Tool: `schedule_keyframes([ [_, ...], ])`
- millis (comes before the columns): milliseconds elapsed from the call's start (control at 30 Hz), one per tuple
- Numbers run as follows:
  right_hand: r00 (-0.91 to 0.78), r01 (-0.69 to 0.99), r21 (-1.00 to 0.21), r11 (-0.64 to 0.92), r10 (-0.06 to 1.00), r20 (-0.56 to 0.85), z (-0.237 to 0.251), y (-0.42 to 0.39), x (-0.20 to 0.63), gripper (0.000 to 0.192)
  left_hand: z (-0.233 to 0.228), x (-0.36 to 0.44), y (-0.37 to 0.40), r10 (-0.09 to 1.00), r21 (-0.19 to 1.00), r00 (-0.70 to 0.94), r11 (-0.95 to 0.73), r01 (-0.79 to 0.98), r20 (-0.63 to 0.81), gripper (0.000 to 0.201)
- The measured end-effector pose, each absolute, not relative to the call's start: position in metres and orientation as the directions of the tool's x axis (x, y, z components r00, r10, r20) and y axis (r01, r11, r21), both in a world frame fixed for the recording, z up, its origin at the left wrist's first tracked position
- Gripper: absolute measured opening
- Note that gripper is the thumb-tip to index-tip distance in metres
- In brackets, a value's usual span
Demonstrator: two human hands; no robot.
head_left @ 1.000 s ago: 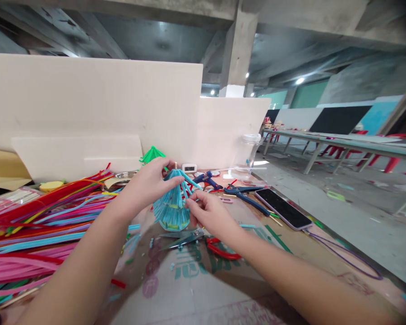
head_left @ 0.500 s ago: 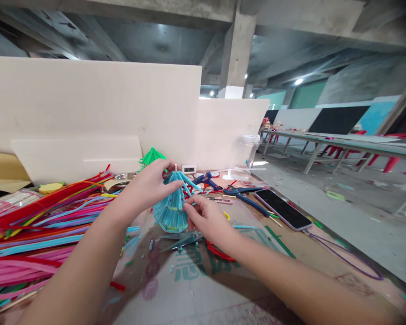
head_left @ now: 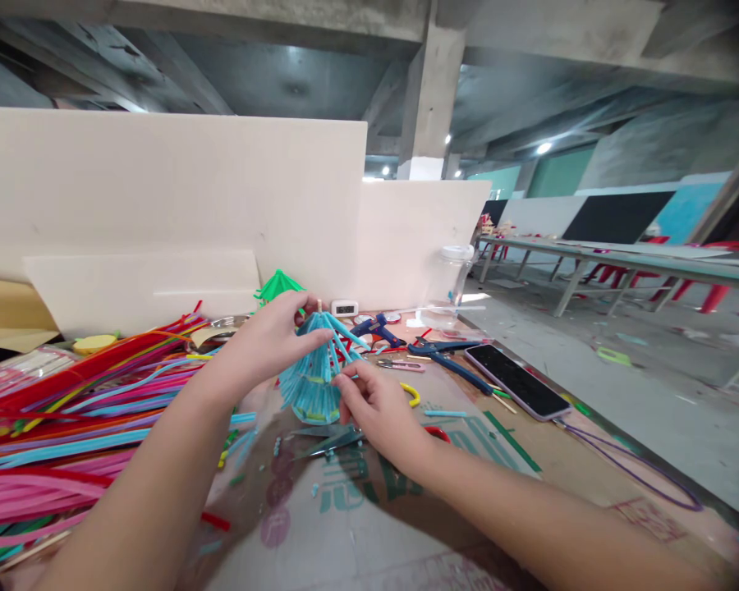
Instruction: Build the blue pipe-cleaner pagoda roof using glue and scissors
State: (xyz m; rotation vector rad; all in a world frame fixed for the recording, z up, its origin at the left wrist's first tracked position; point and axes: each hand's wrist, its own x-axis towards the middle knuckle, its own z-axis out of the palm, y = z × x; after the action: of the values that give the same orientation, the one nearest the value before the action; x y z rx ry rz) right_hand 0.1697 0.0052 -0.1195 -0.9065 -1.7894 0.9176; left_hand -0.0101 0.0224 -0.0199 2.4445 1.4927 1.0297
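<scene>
Steadying the blue pipe-cleaner cone point(head_left: 311, 377) at frame centre on the counter point(head_left: 375, 525), the left hand point(head_left: 271, 336) clamps its top while the right hand point(head_left: 369, 402) pinches one loose strand.

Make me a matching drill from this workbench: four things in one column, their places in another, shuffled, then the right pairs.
Things:
1. blue pipe-cleaner umbrella
2. smartphone
3. pile of pipe cleaners
4. clear plastic jar

Places:
A. spread over the left part of the table
B. held between the left hand and the right hand
C. standing at the back by the white partition
D. flat near the right table edge, a purple cord trailing from it

Pairs: 1-B, 2-D, 3-A, 4-C
</scene>
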Motion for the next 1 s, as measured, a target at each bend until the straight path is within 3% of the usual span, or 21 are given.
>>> schedule_keyframes([
  [833, -0.339, 0.236, -0.859, 0.455, 0.867, 0.366, -0.103, 0.007, 0.172, 0.021, -0.020, -0.006, 0.022, 0.798, 0.425, 0.249, -0.523, 0.739, 0.549, 0.022],
  [1000, -0.394, 0.172, -0.912, 0.374, 0.874, 0.284, -0.106, 0.006, 0.169, 0.022, -0.020, -0.007, 0.023, 0.795, 0.412, 0.246, -0.519, 0.749, 0.555, 0.021],
])
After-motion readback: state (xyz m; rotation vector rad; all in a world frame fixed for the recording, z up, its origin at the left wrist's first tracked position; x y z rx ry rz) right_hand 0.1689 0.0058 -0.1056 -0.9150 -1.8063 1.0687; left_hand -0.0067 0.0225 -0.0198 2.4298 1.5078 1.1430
